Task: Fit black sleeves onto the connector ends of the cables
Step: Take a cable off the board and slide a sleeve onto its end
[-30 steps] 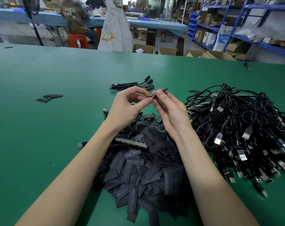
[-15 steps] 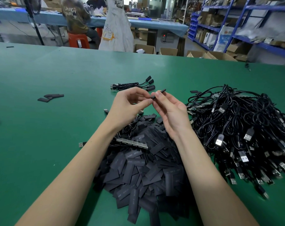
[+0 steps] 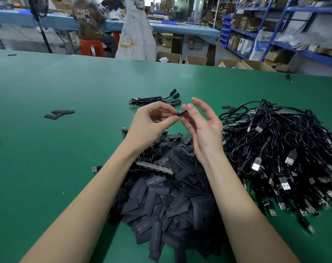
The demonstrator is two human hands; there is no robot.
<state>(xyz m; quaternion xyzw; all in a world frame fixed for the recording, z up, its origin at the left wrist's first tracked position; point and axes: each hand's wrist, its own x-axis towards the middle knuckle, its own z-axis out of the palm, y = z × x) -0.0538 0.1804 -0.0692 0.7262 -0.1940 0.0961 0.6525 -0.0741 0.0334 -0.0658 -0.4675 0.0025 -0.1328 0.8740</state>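
A: What's in the hands?

B: A black sleeve [image 3: 182, 112], held above the green table [image 3: 66, 149]. The left hand [image 3: 150, 124] pinches its near end between thumb and forefinger, the other fingers curled. The right hand [image 3: 203, 130] has its thumb tip on the far end of the sleeve; its forefinger sticks up straight and the other fingers are loosely spread, palm turned toward the left hand.

A: Is a cable's end inside the sleeve?

B: I cannot tell. The piece is small and partly hidden by the fingertips.

A: What lies under the hands?

B: A heap of sleeves [image 3: 167, 202], flat black pieces, spread beneath both forearms. A grey strip [image 3: 155, 168] with a row of holes along its edge rests on top of the heap, near the left wrist.

A: And the cables?

B: A big tangle of cables [image 3: 286, 154] sits on the table to the right, touching the heap's edge, with many metal USB plugs poking out. Just beyond the hands lies a small bundle [image 3: 155, 100] of cables whose ends carry black sleeves.

A: Anything further off?

B: A few loose sleeves [image 3: 59, 113] lie well apart to the left, and one loose plug [image 3: 96, 169] rests left of the heap. Beyond the table a person [image 3: 89, 21] sits on a red stool [image 3: 92, 47] at a blue bench, and blue shelves [image 3: 275, 25] stand on the right.
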